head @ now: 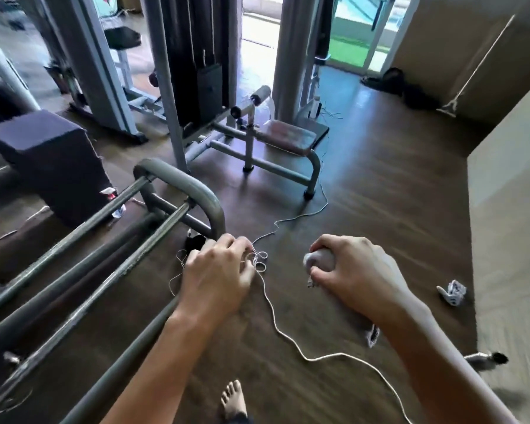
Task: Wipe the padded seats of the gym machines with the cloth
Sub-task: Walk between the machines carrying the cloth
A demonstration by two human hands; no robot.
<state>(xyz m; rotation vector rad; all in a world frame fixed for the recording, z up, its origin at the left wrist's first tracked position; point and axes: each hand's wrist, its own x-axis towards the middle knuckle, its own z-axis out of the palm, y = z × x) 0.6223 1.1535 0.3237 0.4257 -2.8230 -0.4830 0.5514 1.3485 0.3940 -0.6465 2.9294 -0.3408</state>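
My right hand (354,272) grips a bunched grey cloth (320,260), and a frayed end of it hangs below my wrist. My left hand (219,273) has its fingers curled round a thin white cord (285,332) that loops at my fingertips. A worn reddish padded seat (286,137) sits on a low grey bench frame straight ahead, well beyond both hands. A dark padded block (46,145) stands at the left. Another black pad (123,36) shows far back on a machine.
Grey steel rails (83,261) of a machine run diagonally at my left. The weight-stack tower (196,65) rises behind the bench. The cord trails over the wood floor. A crumpled paper (453,291) lies at the right beside a pale wall. My bare foot (233,399) is below.
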